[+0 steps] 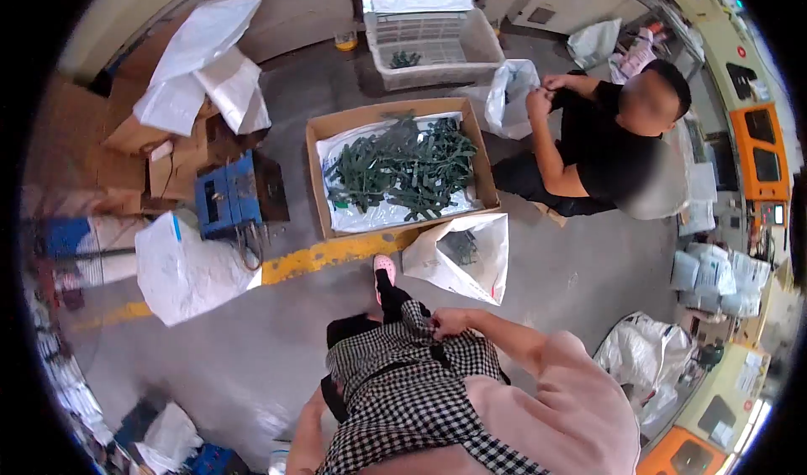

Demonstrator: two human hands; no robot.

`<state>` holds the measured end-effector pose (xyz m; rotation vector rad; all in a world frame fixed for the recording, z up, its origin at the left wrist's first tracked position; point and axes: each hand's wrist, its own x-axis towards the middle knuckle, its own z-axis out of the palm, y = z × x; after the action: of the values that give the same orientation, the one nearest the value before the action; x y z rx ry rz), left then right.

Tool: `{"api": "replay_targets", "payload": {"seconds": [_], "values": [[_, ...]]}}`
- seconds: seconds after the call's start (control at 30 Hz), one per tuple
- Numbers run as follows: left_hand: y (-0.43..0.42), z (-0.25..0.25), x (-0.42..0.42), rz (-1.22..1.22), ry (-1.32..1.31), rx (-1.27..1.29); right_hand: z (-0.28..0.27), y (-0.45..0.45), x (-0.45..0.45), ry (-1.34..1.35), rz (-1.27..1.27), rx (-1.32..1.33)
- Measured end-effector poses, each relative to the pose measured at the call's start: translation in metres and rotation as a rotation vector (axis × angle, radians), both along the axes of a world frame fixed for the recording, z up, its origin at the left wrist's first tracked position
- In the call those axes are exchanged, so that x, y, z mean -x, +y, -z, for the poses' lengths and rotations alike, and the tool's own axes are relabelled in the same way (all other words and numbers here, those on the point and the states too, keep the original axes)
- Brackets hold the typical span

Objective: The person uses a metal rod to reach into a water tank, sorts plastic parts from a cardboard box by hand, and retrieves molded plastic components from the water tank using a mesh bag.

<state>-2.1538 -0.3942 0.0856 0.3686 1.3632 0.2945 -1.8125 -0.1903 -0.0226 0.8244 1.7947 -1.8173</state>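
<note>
My right hand (451,322) is closed at the front of the black-and-white checked apron (403,391), its fingers gripping the cloth at about waist height. Of my left arm only the forearm shows at the lower edge; the apron and a black piece of cloth (349,330) hide that hand. Ahead of me on the floor is a cardboard box (318,197) lined with white plastic. Many dark green moulded plastic parts (408,164) lie heaped in it. Closer to my right hand, an open white sack (487,277) holds some greyish pieces.
A co-worker (588,151) in black sits right of the box, hands at a white bag (510,97). Behind the box is a white plastic crate (441,71). A blue machine part (231,193) and a white sack (189,269) stand left. Machines line the right side.
</note>
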Motion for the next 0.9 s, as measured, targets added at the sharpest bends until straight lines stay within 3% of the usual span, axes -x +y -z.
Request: {"api": "replay_targets", "payload": {"seconds": [0.1, 0.17, 0.2, 0.23, 0.27, 0.33, 0.37, 0.4, 0.43, 0.47, 0.5, 0.53, 0.57, 0.6, 0.67, 0.73, 0.8, 0.87, 0.9], "values": [[0.032, -0.008, 0.052, 0.287, -0.004, 0.128, -0.007, -0.009, 0.004, 0.026, 0.015, 0.17], [0.036, 0.012, 0.099, 0.73, -0.029, 0.29, 0.005, -0.027, 0.016, 0.075, 0.134, 0.193], [0.05, 0.041, 0.121, 0.771, -0.029, 0.301, -0.008, -0.025, 0.03, 0.099, 0.089, 0.204], [0.062, 0.076, 0.141, 0.985, -0.219, 0.316, -0.013, -0.026, 0.042, 0.12, 0.045, 0.215], [0.084, 0.095, 0.145, 1.186, -0.422, 0.332, -0.002, -0.025, 0.05, 0.114, 0.082, 0.226], [0.18, 0.123, 0.147, 1.271, -0.429, 0.361, 0.046, 0.016, 0.07, 0.076, -0.207, 0.452], [0.231, 0.138, 0.137, 1.323, -0.392, 0.369, 0.079, 0.048, 0.068, 0.037, -0.054, 0.391], [0.266, 0.196, 0.153, 1.13, -0.462, 0.413, 0.081, 0.101, 0.06, 0.012, 0.122, -0.084], [0.314, 0.222, 0.143, 0.984, -0.333, 0.139, 0.149, 0.127, 0.055, 0.064, 0.782, 0.059], [0.37, 0.249, 0.132, 0.828, -0.204, -0.135, 0.214, 0.157, 0.037, -0.149, 0.713, -0.5], [0.419, 0.254, 0.105, 0.897, -0.048, -0.398, 0.232, 0.211, 0.032, -0.513, 0.647, -0.973], [0.469, 0.259, 0.078, 0.959, 0.164, -0.643, 0.232, 0.258, 0.029, -0.737, 0.494, -1.01], [0.495, 0.29, 0.066, 0.875, 0.393, -0.72, 0.286, 0.288, 0.016, -0.748, 0.572, -1.34], [0.525, 0.322, 0.058, 0.857, 0.372, -1.054, 0.307, 0.316, 0.008, -0.818, 0.482, -1.579], [0.56, 0.341, 0.012, 0.781, 0.559, -1.131, 0.332, 0.363, -0.007, -0.77, 0.314, -1.803], [0.577, 0.377, -0.019, 0.663, 0.374, -1.161, 0.357, 0.391, -0.028, -0.797, 0.2, -1.753], [0.583, 0.392, -0.056, 0.789, 0.386, -1.347, 0.367, 0.401, -0.034, -0.821, 0.09, -1.697], [0.591, 0.401, -0.089, 0.773, 0.354, -1.615, 0.356, 0.406, -0.036, -0.946, 0.002, -1.417], [0.595, 0.405, -0.104, 0.71, 0.333, -1.707, 0.353, 0.399, -0.04, -0.826, 0.107, -1.609]]}}
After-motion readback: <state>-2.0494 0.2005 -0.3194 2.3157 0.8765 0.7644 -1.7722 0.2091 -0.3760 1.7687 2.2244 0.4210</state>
